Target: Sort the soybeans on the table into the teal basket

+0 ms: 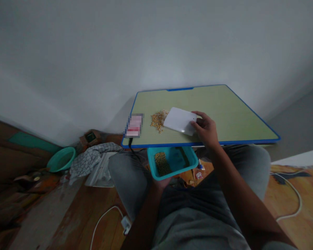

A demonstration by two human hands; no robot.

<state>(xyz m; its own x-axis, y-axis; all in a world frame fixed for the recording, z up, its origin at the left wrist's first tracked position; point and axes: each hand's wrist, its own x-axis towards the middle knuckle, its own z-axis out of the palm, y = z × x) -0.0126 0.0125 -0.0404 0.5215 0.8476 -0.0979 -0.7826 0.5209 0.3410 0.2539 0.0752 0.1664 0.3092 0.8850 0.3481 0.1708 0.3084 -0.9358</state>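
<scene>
My right hand [205,128] grips one end of a white, flat, rectangular scraper-like plate [179,121], thumb on top, tilted over the table. Against the plate's left edge lies a small pile of yellowish beans [158,120], with some paler bits at its far side. Below the table's near edge, my left hand [162,182] holds a turquoise plastic basin [175,172] from underneath; most of its fingers are hidden. Inside the basin, yellowish beans [160,158] and small dark green beans [163,169] lie toward the left.
The pale green table [240,118] has a blue rim and stands against the wall. A blurred pink card-like object [134,125] lies at its left edge. On the floor are a green basin [62,159], a checked cloth [94,158] and a white cable [297,194].
</scene>
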